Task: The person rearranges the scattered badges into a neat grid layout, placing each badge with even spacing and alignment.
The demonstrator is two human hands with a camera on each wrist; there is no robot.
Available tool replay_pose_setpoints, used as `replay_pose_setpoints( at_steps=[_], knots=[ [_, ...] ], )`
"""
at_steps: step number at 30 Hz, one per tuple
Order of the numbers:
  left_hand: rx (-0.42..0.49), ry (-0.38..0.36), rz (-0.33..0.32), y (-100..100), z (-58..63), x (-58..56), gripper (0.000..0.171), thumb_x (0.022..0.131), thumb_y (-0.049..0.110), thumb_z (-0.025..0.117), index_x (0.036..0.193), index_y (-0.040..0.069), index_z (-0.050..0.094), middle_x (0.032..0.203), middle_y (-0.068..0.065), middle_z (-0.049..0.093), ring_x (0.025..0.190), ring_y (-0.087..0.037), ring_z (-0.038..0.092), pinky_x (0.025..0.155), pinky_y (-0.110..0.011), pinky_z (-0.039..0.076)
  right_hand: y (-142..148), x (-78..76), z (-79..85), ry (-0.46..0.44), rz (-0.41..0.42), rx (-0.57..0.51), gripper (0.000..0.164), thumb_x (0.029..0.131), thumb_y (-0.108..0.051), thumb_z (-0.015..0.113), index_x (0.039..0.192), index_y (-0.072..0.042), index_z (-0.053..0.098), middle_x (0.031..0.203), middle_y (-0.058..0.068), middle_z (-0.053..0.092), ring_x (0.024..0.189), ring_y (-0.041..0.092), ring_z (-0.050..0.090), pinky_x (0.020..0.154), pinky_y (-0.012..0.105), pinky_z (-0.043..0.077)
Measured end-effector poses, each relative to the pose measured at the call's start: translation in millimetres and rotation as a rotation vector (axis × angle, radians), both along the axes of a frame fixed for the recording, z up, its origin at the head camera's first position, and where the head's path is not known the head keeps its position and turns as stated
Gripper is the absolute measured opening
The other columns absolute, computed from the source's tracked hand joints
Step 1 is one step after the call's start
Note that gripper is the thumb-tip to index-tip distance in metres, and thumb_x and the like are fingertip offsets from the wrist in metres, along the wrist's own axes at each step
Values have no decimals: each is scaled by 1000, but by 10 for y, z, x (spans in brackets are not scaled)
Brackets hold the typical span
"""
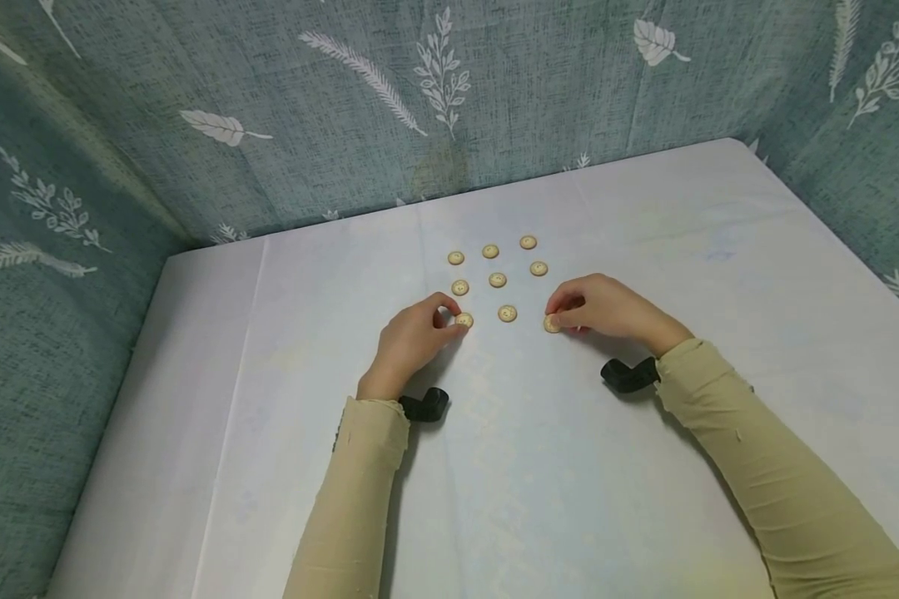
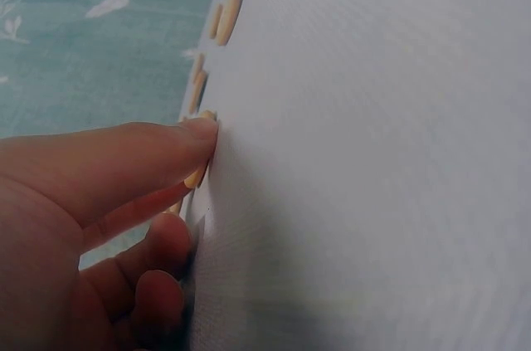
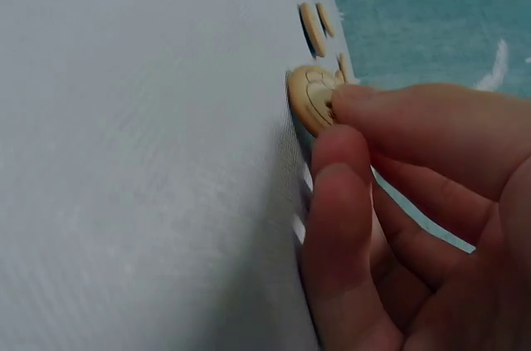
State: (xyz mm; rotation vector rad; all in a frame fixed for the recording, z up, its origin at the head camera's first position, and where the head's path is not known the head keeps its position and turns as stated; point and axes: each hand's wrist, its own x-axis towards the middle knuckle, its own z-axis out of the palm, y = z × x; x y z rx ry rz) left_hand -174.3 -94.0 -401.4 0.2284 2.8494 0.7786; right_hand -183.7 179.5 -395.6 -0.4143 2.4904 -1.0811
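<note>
Small round tan wooden discs with dark markings lie on the white tablecloth in three rows. My left hand (image 1: 412,337) pinches the near-left wooden disc (image 1: 464,320) between thumb and forefinger; the left wrist view shows the thumb (image 2: 195,139) covering most of it. At the other end of the near row, my right hand (image 1: 603,312) pinches another disc (image 3: 311,98) at its edge with thumb and fingertips. In the right wrist view this disc shows curved engraved lines. Between the two hands lies the near-middle disc (image 1: 507,314), untouched.
Beyond the hands are the middle-row disc (image 1: 498,280) and the far-row disc (image 1: 490,251), each with neighbours. The white tablecloth (image 1: 554,499) spreads around them. A green leaf-patterned curtain (image 1: 524,100) borders the table. Black wrist devices (image 1: 629,376) protrude from both sleeves.
</note>
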Motion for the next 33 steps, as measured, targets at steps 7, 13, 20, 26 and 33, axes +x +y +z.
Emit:
replay_pose_setpoints(
  at_steps=[7, 13, 20, 26, 33],
  knots=[
    [-6, -11, 5, -9, -7, 0, 25, 81, 40, 62, 100, 26, 54, 78, 0, 51, 66, -18, 47, 57, -31, 35, 19, -20, -11, 42, -79, 20, 16, 84, -23, 62, 97, -13, 64, 76, 3, 58, 65, 18, 53, 62, 32, 43],
    [-5, -13, 14, -17, -4, -2, 24, 81, 40, 62, 100, 27, 54, 77, 0, 51, 66, -18, 47, 57, -32, 35, -7, -36, -15, 66, -157, 4, 15, 84, -22, 62, 96, -13, 65, 72, 6, 57, 59, 19, 53, 61, 33, 41],
    [-4, -17, 13, -32, -26, 8, 25, 81, 40, 62, 100, 26, 54, 78, 0, 51, 67, -18, 47, 58, -32, 35, -34, -60, -51, 48, -182, -1, 16, 85, -20, 61, 97, -10, 63, 80, 5, 60, 57, 18, 57, 62, 32, 43],
    [-4, -11, 6, -30, -30, 6, 25, 81, 40, 62, 100, 26, 54, 77, 0, 51, 66, -18, 46, 58, -32, 35, -47, -69, -66, 48, -222, 24, 16, 84, -21, 62, 97, -11, 63, 74, 5, 59, 56, 18, 56, 64, 33, 39],
    [-13, -8, -4, -14, -6, -14, 24, 81, 40, 62, 100, 26, 54, 77, 0, 51, 65, -18, 46, 57, -32, 35, -40, -73, -61, 71, -227, 38, 17, 84, -23, 62, 96, -11, 63, 63, 6, 55, 51, 19, 54, 62, 33, 36]
  ],
)
